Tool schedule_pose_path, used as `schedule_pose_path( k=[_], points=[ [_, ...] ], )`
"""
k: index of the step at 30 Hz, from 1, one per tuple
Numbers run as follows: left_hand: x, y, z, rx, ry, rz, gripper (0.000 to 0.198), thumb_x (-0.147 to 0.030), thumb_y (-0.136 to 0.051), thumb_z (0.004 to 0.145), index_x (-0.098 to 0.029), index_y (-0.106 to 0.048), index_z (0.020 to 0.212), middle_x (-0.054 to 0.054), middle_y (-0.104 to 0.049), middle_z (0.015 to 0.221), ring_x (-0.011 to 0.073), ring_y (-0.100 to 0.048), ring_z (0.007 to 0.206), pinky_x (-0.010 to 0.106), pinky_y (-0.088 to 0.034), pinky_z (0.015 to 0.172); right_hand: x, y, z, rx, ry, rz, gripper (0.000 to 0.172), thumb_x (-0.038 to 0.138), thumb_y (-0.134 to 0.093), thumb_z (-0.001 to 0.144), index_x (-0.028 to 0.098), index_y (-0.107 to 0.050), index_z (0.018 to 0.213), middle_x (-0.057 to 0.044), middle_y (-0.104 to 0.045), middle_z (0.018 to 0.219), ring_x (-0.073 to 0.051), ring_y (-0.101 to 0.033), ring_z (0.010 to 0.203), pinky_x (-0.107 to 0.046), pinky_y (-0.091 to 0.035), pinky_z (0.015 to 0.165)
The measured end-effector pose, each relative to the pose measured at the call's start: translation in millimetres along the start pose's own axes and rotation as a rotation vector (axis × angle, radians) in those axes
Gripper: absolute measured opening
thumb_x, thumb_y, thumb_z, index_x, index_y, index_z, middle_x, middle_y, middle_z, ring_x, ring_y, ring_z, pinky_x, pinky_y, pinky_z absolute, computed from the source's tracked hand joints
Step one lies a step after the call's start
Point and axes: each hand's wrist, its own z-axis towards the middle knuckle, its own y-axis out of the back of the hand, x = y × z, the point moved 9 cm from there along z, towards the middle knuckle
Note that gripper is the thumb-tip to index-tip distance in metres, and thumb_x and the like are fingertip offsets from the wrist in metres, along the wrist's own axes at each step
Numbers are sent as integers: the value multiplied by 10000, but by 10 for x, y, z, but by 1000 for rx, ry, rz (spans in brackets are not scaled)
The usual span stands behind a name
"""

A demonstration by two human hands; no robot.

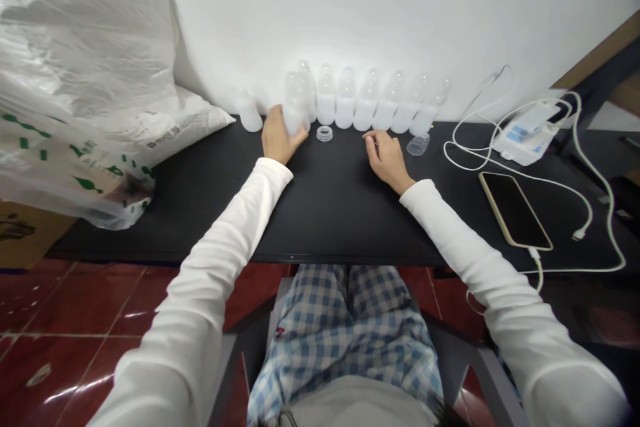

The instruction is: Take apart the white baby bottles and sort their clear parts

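Observation:
My left hand [277,137] is wrapped round a translucent plastic bottle [295,107] standing at the back of the black table [320,213]. My right hand [386,157] rests on the table with its fingers curled loosely and nothing visible in them. A clear plastic ring [325,133] lies between the hands. A small clear cap [418,144] lies on its side just right of my right hand. A row of several translucent bottles [367,103] stands against the white wall behind both hands. One more bottle [249,117] stands apart, left of my left hand.
A big crumpled plastic bag [75,80] fills the left end of the table. On the right lie a phone [515,208] face up, a white charger box [527,132] and looping white cables [575,180]. A cardboard box [20,233] and red floor tiles sit below left.

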Motion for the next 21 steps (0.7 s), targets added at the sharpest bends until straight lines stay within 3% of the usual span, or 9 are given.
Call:
schedule_pose_path(
  k=[4,7,12,17,21],
  points=[
    [-629,-176,-290,213,-366,8,596,-399,-776,837,-212,-600,1375,171,-675,1264,393,-677,1232,513,-551,1087,-44,86,-34,-101,-34,368,702,701,-78,1076,242,-599,1181,-76,-695,946,-232,-664,874,-393,-483,847],
    [-894,-248,-447,297,-481,-10,583,-369,-745,884,-231,-599,1431,168,-656,1325,363,-694,1199,466,-583,1028,-77,85,-46,-103,-94,586,742,878,-179,982,260,-587,1016,-24,-631,763,-210,-609,738,-357,-467,728],
    [-928,-238,-465,339,-512,-80,588,-393,-704,931,-212,-553,1470,169,-667,1346,345,-673,1268,471,-567,1092,-93,-28,-26,-39,-204,738,672,928,-491,864,265,-460,762,45,-472,535,-144,-446,554,-290,-370,558],
    [-873,-219,-439,405,-524,-240,599,-538,-748,894,-200,-579,1359,149,-706,1305,298,-708,1226,420,-565,1092,-77,-159,22,37,-236,922,680,924,-576,814,267,-406,766,76,-455,530,-90,-374,455,-257,-277,448],
    [-865,-206,-425,453,-491,-329,576,-641,-722,879,-204,-625,1243,119,-736,1196,265,-741,1107,364,-580,1002,-60,-176,54,107,-176,920,654,899,-603,822,261,-461,825,52,-526,589,-93,-437,494,-246,-341,475]
  ],
)
